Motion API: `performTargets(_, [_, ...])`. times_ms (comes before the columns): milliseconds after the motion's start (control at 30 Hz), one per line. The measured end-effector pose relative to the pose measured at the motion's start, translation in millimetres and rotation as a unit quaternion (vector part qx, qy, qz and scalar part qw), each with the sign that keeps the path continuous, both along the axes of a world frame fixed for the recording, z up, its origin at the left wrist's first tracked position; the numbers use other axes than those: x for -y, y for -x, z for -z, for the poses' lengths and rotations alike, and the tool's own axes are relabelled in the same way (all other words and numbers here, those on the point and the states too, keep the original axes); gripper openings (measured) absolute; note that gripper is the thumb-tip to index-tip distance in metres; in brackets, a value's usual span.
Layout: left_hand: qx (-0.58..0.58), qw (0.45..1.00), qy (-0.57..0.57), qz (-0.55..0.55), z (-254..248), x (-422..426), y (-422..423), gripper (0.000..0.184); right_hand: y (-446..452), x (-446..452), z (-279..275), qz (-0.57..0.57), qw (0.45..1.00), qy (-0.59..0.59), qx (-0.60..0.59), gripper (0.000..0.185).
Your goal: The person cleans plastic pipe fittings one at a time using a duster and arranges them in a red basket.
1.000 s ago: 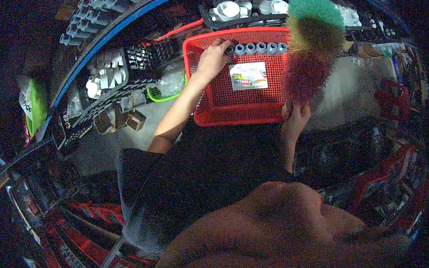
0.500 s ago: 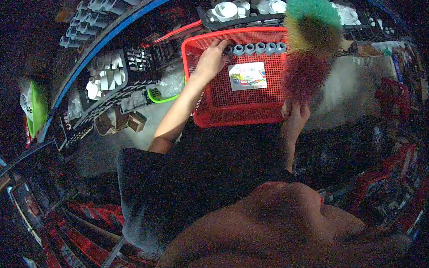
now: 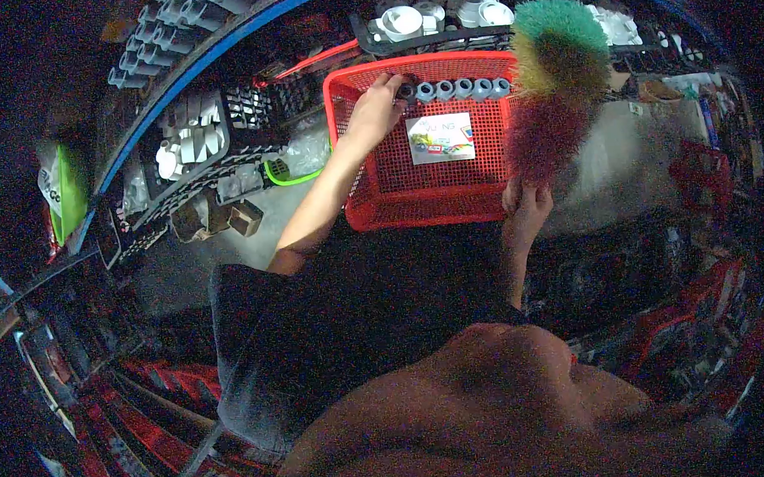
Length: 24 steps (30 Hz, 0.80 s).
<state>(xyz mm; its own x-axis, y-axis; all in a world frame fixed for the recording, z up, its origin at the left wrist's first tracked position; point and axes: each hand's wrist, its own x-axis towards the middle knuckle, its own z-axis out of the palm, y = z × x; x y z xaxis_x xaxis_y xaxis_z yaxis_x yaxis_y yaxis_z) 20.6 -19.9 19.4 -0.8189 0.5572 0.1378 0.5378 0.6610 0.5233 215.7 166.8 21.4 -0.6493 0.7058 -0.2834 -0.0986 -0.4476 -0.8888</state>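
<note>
Though the red basket (image 3: 431, 210) sits slightly lower in view than before, my half-curled left hand (image 3: 377, 112) still touches the end fitting (image 3: 405, 92) at its 11 o'clock, grip unclear; 5 more fittings (image 3: 463, 88) reach 2 o'clock; my right hand (image 3: 529, 205) clasps the duster (image 3: 561, 60) at 4.

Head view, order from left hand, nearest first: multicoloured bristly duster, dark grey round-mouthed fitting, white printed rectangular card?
1. Dark grey round-mouthed fitting: at left hand.
2. White printed rectangular card: below right.
3. Multicoloured bristly duster: farther right.
</note>
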Motion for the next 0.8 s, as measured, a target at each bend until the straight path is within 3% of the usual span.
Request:
performTargets(267, [-0.013,1.000,-0.003,0.018,-1.4,4.5,0.3,0.040,1.6,1.7,-0.7,0.008,1.000,-0.007,0.013,0.009])
performTargets(400, [0.026,0.999,0.031,-0.008,-56.7,14.6,-4.8,0.039,2.4,-0.6,-8.6,-0.023,0.997,-0.036,0.057,0.010])
performTargets(467, [-0.014,0.993,-0.095,0.068,-99.4,21.7,1.6,0.036,3.3,-2.3,1.7,0.026,0.999,-0.020,0.025,0.010])
performTargets(533, [-0.149,0.972,-0.175,0.050,-134.5,29.7,9.4,0.034,5.1,-4.4,5.9,0.025,0.999,-0.012,0.024,0.009])
performTargets(633, [-0.341,0.907,-0.225,-0.103,-173.3,46.6,21.9,0.037,7.3,-0.4,-4.4,0.021,1.000,-0.009,0.021,0.008])
performTargets(700, [-0.415,0.862,-0.223,-0.187,-185.6,51.1,33.9,0.041,4.4,-1.1,1.2,0.024,0.999,-0.016,0.017,0.007])
performTargets(800, [-0.474,0.843,-0.127,-0.222,-182.4,69.3,64.1,0.039,-3.9,-9.1,19.9,0.007,0.986,-0.151,0.077,0.004])
